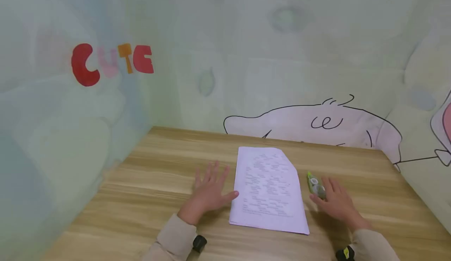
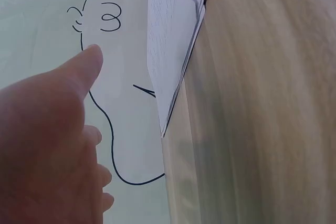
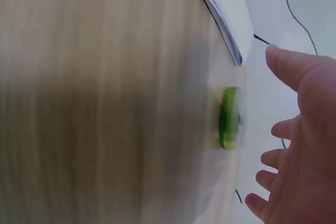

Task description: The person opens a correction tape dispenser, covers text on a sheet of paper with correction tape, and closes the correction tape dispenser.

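Note:
A small stack of printed paper [image 1: 269, 190] lies on the wooden table, its far right corner folded or cut at a slant. Left of it, my left hand [image 1: 209, 194] is spread with fingers straight, the thumb overlapping the paper's left edge in the head view. My right hand [image 1: 336, 202] is on the other side, fingers extended and holding nothing. Just left of its fingers lies a green correction tape [image 1: 316, 185] with a lime tip. In the right wrist view the correction tape [image 3: 229, 119] shows beyond the paper's corner, apart from the hand.
The wooden table [image 1: 141, 198] meets walls on its left and far sides. On the left wall are coloured letters [image 1: 85, 65]; a cartoon drawing [image 1: 317, 124] covers the far wall just above the table edge.

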Demonstrator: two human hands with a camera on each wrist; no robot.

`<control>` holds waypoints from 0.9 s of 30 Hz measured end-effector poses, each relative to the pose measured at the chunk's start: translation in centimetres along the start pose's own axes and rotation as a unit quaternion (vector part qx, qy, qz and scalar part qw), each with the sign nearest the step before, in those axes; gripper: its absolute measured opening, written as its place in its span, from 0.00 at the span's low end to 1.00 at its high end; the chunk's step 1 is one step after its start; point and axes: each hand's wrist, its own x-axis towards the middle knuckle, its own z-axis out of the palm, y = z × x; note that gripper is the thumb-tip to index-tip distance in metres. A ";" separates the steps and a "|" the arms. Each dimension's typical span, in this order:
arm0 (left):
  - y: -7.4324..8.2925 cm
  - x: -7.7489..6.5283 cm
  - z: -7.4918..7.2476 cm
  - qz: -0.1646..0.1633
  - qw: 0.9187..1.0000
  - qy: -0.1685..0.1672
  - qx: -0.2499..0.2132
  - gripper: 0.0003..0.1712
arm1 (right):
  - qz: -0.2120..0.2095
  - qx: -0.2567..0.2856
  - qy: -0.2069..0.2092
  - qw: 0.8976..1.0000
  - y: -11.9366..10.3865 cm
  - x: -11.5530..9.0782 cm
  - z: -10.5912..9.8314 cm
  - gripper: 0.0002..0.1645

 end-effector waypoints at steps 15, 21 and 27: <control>1.1 0.5 0.2 0.014 0.993 0.112 -0.026 0.30 | 0.112 0.051 -0.045 0.991 -0.6 2.1 0.5 0.47; 1.3 0.5 0.4 0.019 0.991 0.126 -0.048 0.22 | 0.150 0.027 -0.038 0.988 -0.8 2.7 1.3 0.41; 1.5 1.2 0.2 0.034 0.992 0.103 -0.058 0.22 | 0.133 0.052 -0.005 0.990 -0.7 3.3 1.4 0.33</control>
